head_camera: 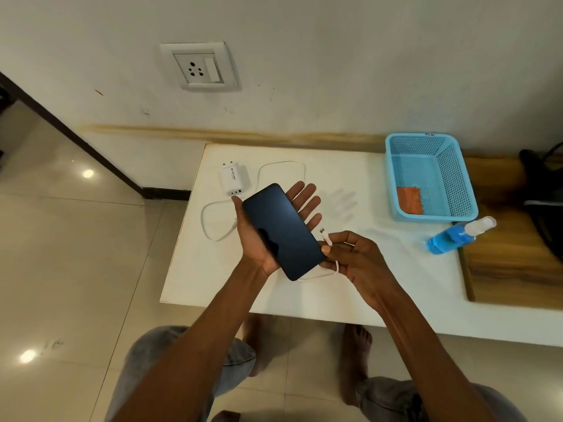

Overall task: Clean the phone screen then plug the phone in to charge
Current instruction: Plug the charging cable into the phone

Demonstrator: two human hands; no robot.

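A dark phone (281,231) lies screen up and tilted on the palm of my left hand (304,200), above the white table (402,275). The fingers stretch out straight beyond it and the thumb runs along its left edge. My right hand (356,257) pinches the white cable's connector end (325,236) between thumb and forefinger, close to the phone's lower right edge. The cable (281,162) loops across the table to a white charger adapter (233,179) lying behind the phone. A wall socket (199,67) sits above the table.
A blue plastic basket (393,178) at the table's back right holds an orange cloth (409,200). A spray bottle of blue liquid (457,236) lies in front of it by the table edge. A wooden surface (502,254) adjoins on the right. Tiled floor lies to the left.
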